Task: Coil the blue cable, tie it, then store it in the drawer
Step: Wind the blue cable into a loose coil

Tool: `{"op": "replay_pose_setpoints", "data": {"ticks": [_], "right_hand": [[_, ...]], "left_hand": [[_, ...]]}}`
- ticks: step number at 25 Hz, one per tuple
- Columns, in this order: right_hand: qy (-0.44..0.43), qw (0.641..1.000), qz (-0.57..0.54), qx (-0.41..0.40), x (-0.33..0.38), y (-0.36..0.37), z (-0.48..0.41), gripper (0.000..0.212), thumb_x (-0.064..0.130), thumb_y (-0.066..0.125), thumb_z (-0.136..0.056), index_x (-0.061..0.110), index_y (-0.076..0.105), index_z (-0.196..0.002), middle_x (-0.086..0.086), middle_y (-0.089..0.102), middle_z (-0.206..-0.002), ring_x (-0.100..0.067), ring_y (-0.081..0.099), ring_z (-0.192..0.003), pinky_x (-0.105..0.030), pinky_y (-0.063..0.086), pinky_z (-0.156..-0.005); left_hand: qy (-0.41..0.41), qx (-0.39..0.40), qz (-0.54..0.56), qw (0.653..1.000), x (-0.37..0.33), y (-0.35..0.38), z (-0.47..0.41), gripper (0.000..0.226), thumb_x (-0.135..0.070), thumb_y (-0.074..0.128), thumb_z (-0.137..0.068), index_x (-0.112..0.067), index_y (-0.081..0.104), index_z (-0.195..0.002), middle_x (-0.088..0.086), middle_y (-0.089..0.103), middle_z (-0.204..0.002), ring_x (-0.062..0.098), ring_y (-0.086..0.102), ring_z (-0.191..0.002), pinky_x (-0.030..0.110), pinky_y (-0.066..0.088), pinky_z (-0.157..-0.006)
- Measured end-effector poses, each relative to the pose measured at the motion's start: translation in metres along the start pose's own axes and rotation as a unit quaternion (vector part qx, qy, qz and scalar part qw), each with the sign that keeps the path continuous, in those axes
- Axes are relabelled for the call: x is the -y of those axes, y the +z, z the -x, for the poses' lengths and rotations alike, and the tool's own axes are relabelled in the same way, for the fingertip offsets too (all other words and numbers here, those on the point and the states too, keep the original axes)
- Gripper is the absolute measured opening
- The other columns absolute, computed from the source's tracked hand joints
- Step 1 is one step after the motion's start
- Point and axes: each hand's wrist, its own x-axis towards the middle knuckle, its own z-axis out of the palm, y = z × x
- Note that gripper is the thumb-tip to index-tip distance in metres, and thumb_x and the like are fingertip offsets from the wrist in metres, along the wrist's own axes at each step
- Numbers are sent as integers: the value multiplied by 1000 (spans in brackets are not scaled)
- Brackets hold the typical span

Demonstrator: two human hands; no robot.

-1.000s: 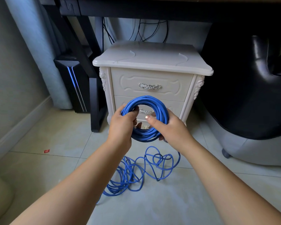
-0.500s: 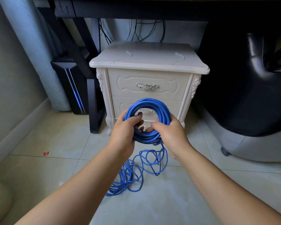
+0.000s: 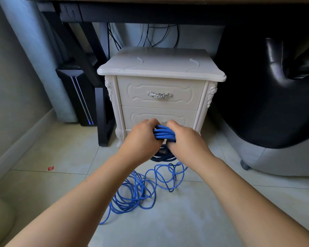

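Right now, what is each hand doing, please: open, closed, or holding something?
Left hand: grips the blue cable coil.
Right hand: grips the same coil.

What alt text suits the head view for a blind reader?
Left hand and right hand both grip a coiled bundle of blue cable before a white nightstand, drawers shut. Loose cable lies tangled on the tiled floor.

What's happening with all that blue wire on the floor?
A person is coiling a blue cable. The left hand and the right hand both grip the wound-up part, low in front of a white nightstand. A long loose tangle of the same cable lies on the floor tiles, not yet wound. The top drawer and bottom drawer are closed, so nothing is put away yet.
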Motion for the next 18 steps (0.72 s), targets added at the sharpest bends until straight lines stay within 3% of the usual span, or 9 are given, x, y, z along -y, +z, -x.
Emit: {"op": "replay_pose_setpoints", "data": {"ticks": [2, 5, 7, 9, 12, 15, 18], "right_hand": [[-3, 1000, -14, -12, 5, -3, 2, 19, 14, 55, -86, 20, 45, -101, 1, 56, -84, -31, 53, -79, -36, 44, -64], [37, 994, -101, -27, 9, -14, 3, 21, 20, 62, -82, 26, 46, -94, 4, 60, -84, -24, 55, -77, -30, 41, -62], [66, 982, -176, -28, 8, -21, 0, 23, 21, 66, -81, 26, 51, -97, 4, 63, -84, -21, 58, -79, -27, 43, -64], [91, 967, -239, -17, 6, -23, 1, 24, 23, 68, -81, 27, 56, -101, 2, 68, -87, -21, 63, -84, -28, 48, -69], [126, 947, -296, -8, 1, -13, 8, 26, 34, 73, -79, 28, 58, -99, 3, 67, -87, -19, 65, -85, -35, 52, -81], [137, 938, -319, -14, 0, 1, 11, 33, 42, 75, -79, 26, 58, -101, 10, 62, -84, -11, 62, -81, -30, 51, -79], [156, 912, -379, -37, 5, 7, 5, 36, 42, 78, -77, 24, 58, -102, 6, 65, -89, -9, 64, -80, -27, 53, -73]], "left_hand": [[14, -19, 6, 1000, -2, -5, 2, 1, -9, 59, -86, -9, 58, -88, 3, 58, -80, 21, 51, -74, 24, 33, -58], [4, -53, 76, 996, -8, -15, 6, 12, -9, 60, -88, -15, 53, -81, -7, 51, -66, 10, 44, -60, 18, 32, -52], [-45, -72, 164, 983, -11, -19, 6, 13, -12, 61, -90, -15, 54, -79, -4, 52, -61, 11, 46, -57, 23, 34, -53], [-113, -84, 300, 943, -12, -20, 8, 9, -13, 61, -91, -15, 58, -82, -2, 53, -61, 14, 52, -59, 30, 41, -59], [-189, -103, 452, 866, -12, -13, 12, 12, -8, 60, -92, -18, 64, -86, -6, 47, -57, 12, 46, -56, 36, 51, -68], [-251, -113, 552, 787, -10, -4, 11, 14, -6, 57, -94, -18, 63, -89, 0, 42, -60, 14, 40, -59, 36, 48, -66], [-284, -125, 607, 731, -9, -1, 8, 15, -9, 57, -96, -20, 63, -89, -3, 45, -59, 12, 41, -58, 34, 45, -67]]}}
